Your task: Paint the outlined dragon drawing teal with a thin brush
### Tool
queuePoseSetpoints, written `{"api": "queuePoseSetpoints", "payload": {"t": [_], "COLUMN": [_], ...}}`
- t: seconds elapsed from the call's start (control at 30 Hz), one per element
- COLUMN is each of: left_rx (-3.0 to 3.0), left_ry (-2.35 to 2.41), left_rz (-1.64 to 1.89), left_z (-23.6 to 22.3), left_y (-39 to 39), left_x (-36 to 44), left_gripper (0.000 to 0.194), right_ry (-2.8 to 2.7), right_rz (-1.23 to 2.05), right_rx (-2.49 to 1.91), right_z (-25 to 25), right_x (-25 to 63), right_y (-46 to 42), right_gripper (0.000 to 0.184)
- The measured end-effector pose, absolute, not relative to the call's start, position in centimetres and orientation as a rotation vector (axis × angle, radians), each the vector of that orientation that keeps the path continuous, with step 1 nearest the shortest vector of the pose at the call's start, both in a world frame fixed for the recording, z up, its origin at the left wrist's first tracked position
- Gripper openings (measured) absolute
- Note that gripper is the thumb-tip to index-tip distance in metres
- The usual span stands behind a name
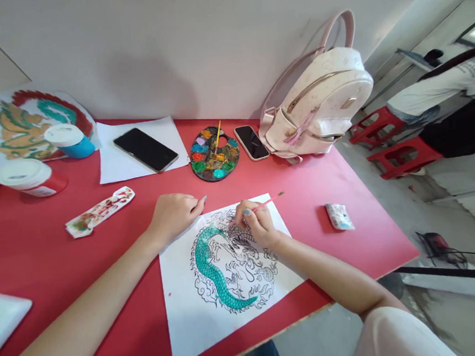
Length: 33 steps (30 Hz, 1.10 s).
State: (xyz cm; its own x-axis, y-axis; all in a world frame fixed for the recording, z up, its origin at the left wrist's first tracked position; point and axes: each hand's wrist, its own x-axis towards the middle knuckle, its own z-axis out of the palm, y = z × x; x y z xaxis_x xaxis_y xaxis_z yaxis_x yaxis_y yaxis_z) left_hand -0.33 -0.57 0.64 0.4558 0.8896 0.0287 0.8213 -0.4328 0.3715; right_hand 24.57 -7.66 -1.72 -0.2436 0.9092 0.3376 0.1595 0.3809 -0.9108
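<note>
My right hand (257,224) is closed around a slim pink paintbrush (269,199) over the upper right of a dragon drawing (228,267). A dark-tipped end of the brush points up and right, beyond the fingers. Teal paint covers much of the dragon's long curved body; the head, clouds and flames are black outlines on white paper. Loosely curled, my left hand (176,215) rests at the paper's upper left edge with the thumb stretched out. I see nothing in it, though its inner fingers are hidden.
Behind the drawing lie a paint palette (203,167) with a yellow brush (217,135), two phones (145,149) (251,142) and a pink backpack (326,103). Paint jars (31,176) and a stained strip (99,212) are left; a small white packet (339,216) is right. People sit beyond.
</note>
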Motion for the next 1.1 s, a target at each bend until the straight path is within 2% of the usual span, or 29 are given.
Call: {"api": "queuePoseSetpoints", "payload": {"t": [1.1], "left_rx": [2.456], "left_ry": [1.43], "left_rz": [0.357], "left_z": [0.31], "left_y": [-0.54], "left_x": [-0.54], "left_gripper": [0.061], "right_ry": [-1.682], "right_rz": [0.942], "right_rx": [-0.965], "right_z": [-1.58], "right_x": [24.47], "right_y": [-7.65], "right_gripper": [0.077]}}
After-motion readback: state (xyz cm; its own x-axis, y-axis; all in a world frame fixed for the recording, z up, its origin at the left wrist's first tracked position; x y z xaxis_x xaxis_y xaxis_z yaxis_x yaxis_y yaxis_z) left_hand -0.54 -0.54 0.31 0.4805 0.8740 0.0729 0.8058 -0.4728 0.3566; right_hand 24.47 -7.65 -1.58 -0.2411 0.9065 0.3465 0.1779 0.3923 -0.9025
